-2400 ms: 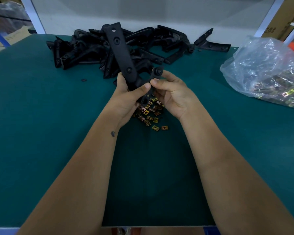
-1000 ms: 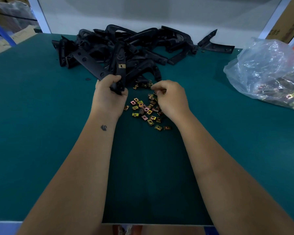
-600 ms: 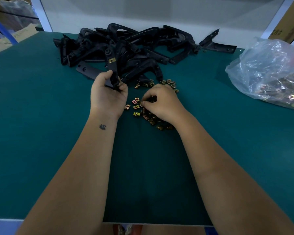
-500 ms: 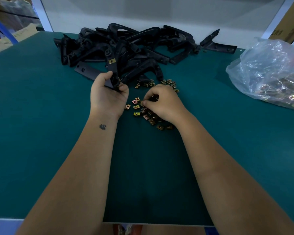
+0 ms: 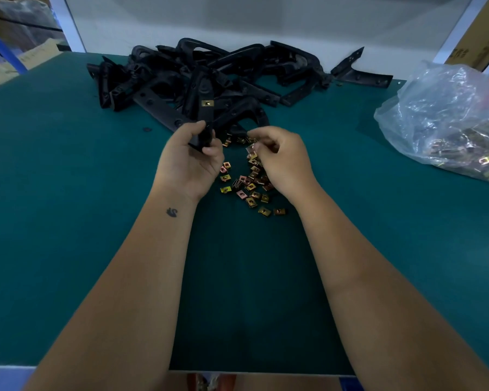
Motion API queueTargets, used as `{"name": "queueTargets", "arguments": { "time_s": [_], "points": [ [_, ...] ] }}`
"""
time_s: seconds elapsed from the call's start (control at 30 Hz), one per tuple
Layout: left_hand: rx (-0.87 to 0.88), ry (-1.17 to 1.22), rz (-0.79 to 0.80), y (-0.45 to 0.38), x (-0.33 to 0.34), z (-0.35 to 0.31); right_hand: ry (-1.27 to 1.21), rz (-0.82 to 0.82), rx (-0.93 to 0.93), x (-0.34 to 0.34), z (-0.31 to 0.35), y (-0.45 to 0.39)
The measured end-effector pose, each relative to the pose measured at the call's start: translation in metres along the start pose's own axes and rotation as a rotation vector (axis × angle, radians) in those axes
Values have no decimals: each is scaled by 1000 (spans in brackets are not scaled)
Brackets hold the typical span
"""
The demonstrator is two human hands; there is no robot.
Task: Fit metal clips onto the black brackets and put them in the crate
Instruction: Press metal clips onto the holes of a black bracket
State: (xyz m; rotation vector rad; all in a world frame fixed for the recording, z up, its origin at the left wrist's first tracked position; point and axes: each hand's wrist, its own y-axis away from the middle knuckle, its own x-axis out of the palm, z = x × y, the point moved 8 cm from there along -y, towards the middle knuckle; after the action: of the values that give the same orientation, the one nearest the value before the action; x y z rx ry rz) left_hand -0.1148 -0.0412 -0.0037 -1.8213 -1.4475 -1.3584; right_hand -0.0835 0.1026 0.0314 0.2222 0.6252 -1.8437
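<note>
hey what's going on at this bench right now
A person is fitting small metal clips onto black brackets at a green-topped table. The left hand grips one black bracket that already carries a brass-coloured clip partway up. The right hand hovers over the loose clips scattered between the hands, fingertips pinched, apparently on one clip. More brackets lie in a pile at the back, and a clear bag of clips sits to the right. No crate is in view.

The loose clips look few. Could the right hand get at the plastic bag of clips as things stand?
Probably yes: bare green mat lies between the right hand and the plastic bag, though its fingers pinch a clip.
</note>
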Motion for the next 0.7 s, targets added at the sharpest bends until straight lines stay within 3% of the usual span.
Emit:
{"name": "queueTargets", "arguments": {
  "time_s": [0.27,0.47,0.7],
  "points": [
    [192,-282,72,-10,6,4,-268,-145,100,-2,-7,-1],
    [268,-230,63,-18,9,6,-581,-286,240,15,-13,-2],
    [292,-232,39,-18,8,6,-592,-232,189,19,-4,-1]
  ]
}}
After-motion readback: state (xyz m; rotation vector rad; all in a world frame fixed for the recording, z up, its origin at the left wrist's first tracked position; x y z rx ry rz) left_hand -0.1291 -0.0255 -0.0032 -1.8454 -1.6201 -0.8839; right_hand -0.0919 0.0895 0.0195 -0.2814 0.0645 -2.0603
